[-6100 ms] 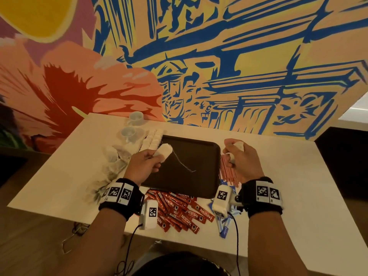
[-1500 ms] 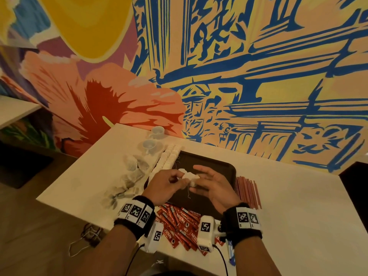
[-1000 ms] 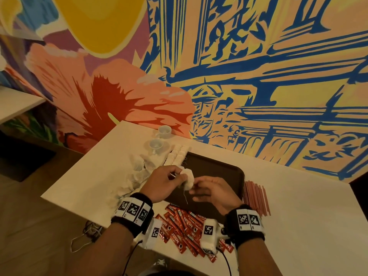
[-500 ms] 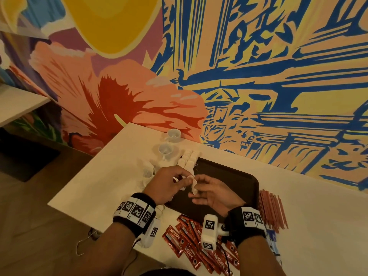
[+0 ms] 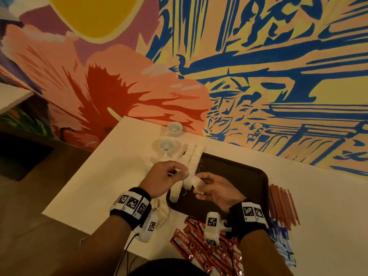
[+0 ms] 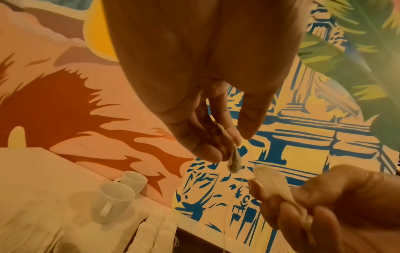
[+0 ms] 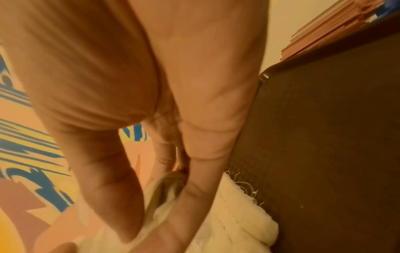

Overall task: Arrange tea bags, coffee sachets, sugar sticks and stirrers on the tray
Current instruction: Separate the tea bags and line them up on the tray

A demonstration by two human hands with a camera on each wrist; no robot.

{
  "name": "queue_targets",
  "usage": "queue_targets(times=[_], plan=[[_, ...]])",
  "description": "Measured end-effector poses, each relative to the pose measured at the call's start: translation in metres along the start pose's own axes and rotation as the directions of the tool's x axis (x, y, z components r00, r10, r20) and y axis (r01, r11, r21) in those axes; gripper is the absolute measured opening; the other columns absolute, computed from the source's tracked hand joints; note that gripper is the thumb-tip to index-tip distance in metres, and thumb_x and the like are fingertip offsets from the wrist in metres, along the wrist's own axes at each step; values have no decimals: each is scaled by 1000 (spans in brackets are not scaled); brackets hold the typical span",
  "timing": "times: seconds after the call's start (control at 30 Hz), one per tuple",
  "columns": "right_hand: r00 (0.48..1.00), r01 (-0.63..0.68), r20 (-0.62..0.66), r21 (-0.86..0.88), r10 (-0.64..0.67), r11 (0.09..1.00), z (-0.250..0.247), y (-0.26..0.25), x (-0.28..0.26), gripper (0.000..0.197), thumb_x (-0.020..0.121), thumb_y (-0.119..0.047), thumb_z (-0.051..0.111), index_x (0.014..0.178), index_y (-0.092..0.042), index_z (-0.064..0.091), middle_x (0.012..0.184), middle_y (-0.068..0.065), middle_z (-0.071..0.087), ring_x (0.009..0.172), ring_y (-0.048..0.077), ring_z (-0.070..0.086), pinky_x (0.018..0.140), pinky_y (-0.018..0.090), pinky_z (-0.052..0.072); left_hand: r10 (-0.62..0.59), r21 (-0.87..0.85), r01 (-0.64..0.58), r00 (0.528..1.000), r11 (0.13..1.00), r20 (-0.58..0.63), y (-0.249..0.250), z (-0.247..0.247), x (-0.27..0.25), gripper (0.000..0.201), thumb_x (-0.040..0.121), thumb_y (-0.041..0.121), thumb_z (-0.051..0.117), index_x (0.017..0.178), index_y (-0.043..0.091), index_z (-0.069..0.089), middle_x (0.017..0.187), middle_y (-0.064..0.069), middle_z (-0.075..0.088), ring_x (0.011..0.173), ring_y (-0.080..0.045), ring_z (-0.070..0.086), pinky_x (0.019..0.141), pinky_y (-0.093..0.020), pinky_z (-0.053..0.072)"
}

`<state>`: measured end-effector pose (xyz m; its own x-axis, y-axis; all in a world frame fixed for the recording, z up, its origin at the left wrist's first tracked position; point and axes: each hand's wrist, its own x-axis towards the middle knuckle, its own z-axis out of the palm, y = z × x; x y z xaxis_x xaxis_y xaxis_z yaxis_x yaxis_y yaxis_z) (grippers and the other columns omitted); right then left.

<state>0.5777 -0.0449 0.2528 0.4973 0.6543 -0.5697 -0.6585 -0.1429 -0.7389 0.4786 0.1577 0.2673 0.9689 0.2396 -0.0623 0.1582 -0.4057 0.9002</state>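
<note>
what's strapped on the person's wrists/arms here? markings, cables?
Bare forearms, no sleeves. Each wrist has a black band with white square tags printed with black fiducial patterns: left band, right band. A small white camera block with its own tag hangs under each wrist: left, right. A thin dark cable trails from the left block.

**Off the tray: cups, wall and floor**

Two small white cups (image 5: 167, 146) (image 5: 174, 127) stand near the white table's (image 5: 111, 176) far-left corner. A painted mural (image 5: 258, 66) covers the wall behind. A dark, seemingly wooden floor (image 5: 29, 226) lies left.
</note>
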Motion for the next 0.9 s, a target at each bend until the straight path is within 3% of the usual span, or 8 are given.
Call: queue_targets(times=[0.17, 0.23, 0.33, 0.43, 0.5, 0.6, 0.73, 0.9], plan=[[984, -33, -174, 80, 47, 996, -13, 19, 26, 18, 92, 1, 66, 110, -1, 68, 124, 20, 62, 115, 37, 65, 93, 42, 59, -99, 36, 99, 995, 994, -12, -29, -10, 29, 33, 92, 17, 69, 119, 35, 62, 101, 2, 65, 78, -11, 69, 74, -26, 52], [967, -25, -255, -25, 18, 999, -21, 28, 40, 14, 92, 3, 66, 100, -6, 72, 123, 20, 64, 118, 37, 62, 98, 47, 56, -148, 69, 147, 989, 987, 6, -42, -10, 44, 47, 90, 19, 70, 129, 38, 53, 101, -2, 62, 78, -16, 67, 76, -29, 53], [934, -105, -357, -225, 18, 969, -31, 41, 56, 18, 93, -9, 70, 109, -14, 73, 117, 12, 71, 106, 26, 68, 89, 35, 59, -219, 162, 207, 974, 965, 54, -61, -6, 67, 47, 89, 22, 71, 131, 33, 54, 107, 0, 60, 84, -17, 64, 80, -31, 51], [906, -152, -422, -391, -31, 908, -42, 56, 72, 25, 91, -16, 73, 115, -20, 74, 110, 1, 73, 99, 18, 68, 88, 33, 58, -250, 296, 200, 958, 934, 139, -77, 6, 84, 16, 90, 23, 68, 105, 20, 63, 98, -1, 65, 86, -19, 63, 76, -29, 44], [902, -164, -429, -425, -39, 890, -43, 63, 79, 25, 91, -16, 73, 116, -20, 74, 109, 1, 73, 100, 19, 68, 90, 34, 57, -280, 380, 191, 940, 905, 193, -85, 16, 92, 13, 92, 23, 65, 91, 12, 59, 88, -6, 64, 84, -26, 60, 73, -30, 40], [912, -206, -408, -356, 46, 911, -40, 70, 87, 26, 93, -10, 71, 119, -13, 71, 110, 3, 71, 102, 21, 67, 82, 29, 58, -310, 502, 137, 908, 854, 280, -95, 32, 102, 22, 94, 25, 62, 104, 6, 64, 99, -8, 64, 96, -28, 59, 75, -30, 37], [920, -267, -372, -361, 125, 893, -35, 84, 102, 28, 94, -6, 68, 122, -6, 69, 112, 10, 71, 87, 16, 67, 60, 18, 54, -331, 569, 55, 857, 821, 395, -107, 51, 113, 19, 91, 23, 65, 102, 8, 66, 100, -8, 65, 98, -28, 61, 73, -28, 36], [923, -316, -359, -511, 135, 800, -30, 99, 125, 22, 95, -12, 69, 116, -12, 74, 100, 5, 72, 82, 19, 66, 69, 27, 58, -367, 638, -22, 802, 770, 471, -118, 61, 123, 32, 90, 24, 67, 119, 13, 69, 114, -8, 69, 104, -27, 63, 78, -26, 43]])
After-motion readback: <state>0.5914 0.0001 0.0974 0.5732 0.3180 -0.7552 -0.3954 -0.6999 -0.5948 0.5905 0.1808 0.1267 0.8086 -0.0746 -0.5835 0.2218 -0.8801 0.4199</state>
